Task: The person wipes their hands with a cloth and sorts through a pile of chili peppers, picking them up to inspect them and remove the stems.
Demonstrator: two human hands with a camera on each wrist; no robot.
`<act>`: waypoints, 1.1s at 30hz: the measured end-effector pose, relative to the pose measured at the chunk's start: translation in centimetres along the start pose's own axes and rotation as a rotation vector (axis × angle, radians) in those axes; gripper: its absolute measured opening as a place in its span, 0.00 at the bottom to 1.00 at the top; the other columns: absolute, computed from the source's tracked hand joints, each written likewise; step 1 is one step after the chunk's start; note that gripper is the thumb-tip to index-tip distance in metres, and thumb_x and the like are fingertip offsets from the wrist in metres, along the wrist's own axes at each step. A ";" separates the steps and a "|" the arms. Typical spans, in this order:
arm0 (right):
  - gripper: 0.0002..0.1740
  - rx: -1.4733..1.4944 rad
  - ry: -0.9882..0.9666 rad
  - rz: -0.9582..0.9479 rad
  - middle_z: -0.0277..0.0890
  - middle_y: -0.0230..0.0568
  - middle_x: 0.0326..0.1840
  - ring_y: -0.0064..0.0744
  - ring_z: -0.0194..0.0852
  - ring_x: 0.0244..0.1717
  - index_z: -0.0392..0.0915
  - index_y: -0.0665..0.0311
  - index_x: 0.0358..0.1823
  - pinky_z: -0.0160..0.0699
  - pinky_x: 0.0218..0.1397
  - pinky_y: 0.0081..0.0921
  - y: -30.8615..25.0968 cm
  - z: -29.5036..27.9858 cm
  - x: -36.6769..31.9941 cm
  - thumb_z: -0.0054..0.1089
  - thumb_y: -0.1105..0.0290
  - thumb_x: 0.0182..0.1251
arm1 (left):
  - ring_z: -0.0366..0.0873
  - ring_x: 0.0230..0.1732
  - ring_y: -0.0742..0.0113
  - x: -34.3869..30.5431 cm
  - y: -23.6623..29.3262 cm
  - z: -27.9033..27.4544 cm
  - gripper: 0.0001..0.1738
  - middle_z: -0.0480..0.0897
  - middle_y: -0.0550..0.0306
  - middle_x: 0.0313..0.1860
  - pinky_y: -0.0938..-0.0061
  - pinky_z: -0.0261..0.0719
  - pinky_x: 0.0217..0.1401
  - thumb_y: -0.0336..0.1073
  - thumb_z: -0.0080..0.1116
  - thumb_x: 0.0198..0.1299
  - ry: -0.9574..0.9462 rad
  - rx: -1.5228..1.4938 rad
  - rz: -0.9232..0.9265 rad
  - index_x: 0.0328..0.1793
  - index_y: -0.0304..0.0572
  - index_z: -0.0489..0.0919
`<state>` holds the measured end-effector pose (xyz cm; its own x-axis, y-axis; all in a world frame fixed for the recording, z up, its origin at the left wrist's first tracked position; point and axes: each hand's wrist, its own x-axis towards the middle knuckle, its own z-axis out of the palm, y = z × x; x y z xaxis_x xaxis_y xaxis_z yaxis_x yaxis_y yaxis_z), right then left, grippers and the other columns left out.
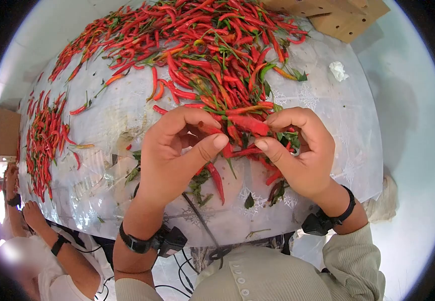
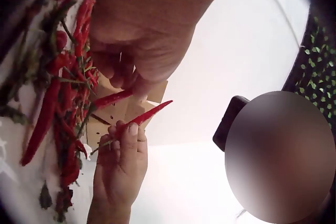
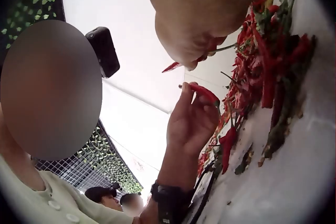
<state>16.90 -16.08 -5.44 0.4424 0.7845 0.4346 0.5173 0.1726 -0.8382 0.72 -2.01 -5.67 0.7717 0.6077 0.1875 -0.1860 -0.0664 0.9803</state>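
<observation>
My left hand (image 1: 165, 155) pinches a red chili pepper (image 1: 210, 128) between thumb and fingers, close over the pile. In the right wrist view this chili has a dark end by the thumb. Facing it, my right hand (image 1: 308, 153) pinches another red chili (image 1: 249, 124). This second chili (image 2: 151, 112) shows its pointed tip and green stem in the left wrist view. The two hands are apart, a short gap between their thumbs. Below and beyond them lies a large heap of red chilies (image 1: 192, 40) with green stems and leaves.
A smaller chili pile (image 1: 44, 140) lies at the table's left. Cardboard (image 1: 340, 22) sits at the back right, near a crumpled white tissue (image 1: 338, 71). Loose leaves (image 1: 197, 185) and a dark cable (image 1: 200, 218) are near the front edge. Another person's arm (image 1: 69, 258) is at the lower left.
</observation>
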 end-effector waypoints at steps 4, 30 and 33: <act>0.12 -0.040 0.017 -0.140 0.78 0.40 0.36 0.34 0.77 0.37 0.78 0.65 0.36 0.74 0.42 0.27 0.5 0.1 0.2 0.72 0.75 0.50 | 0.75 0.36 0.78 0.0 0.3 0.3 0.12 0.78 0.62 0.37 0.82 0.74 0.39 0.26 0.67 0.56 -0.013 0.032 0.026 0.46 0.36 0.78; 0.16 0.022 -0.256 0.080 0.78 0.41 0.36 0.35 0.77 0.29 0.76 0.63 0.48 0.75 0.31 0.26 -0.7 0.8 -0.2 0.66 0.68 0.58 | 0.78 0.45 0.72 -0.7 -0.1 1.0 0.14 0.78 0.58 0.43 0.76 0.79 0.48 0.22 0.63 0.57 -0.099 -0.113 -0.055 0.50 0.34 0.76; 0.16 0.013 -0.334 0.220 0.79 0.41 0.36 0.33 0.77 0.29 0.77 0.64 0.48 0.74 0.32 0.24 -1.8 0.0 0.0 0.65 0.68 0.59 | 0.78 0.44 0.72 -0.6 0.8 1.2 0.16 0.79 0.58 0.43 0.77 0.78 0.47 0.23 0.64 0.56 -0.091 -0.124 -0.074 0.51 0.35 0.76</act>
<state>15.97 -16.32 -3.95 0.2783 0.9536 0.1152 0.4266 -0.0152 -0.9043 0.83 -3.38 -4.92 0.8372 0.5324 0.1252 -0.1957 0.0779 0.9776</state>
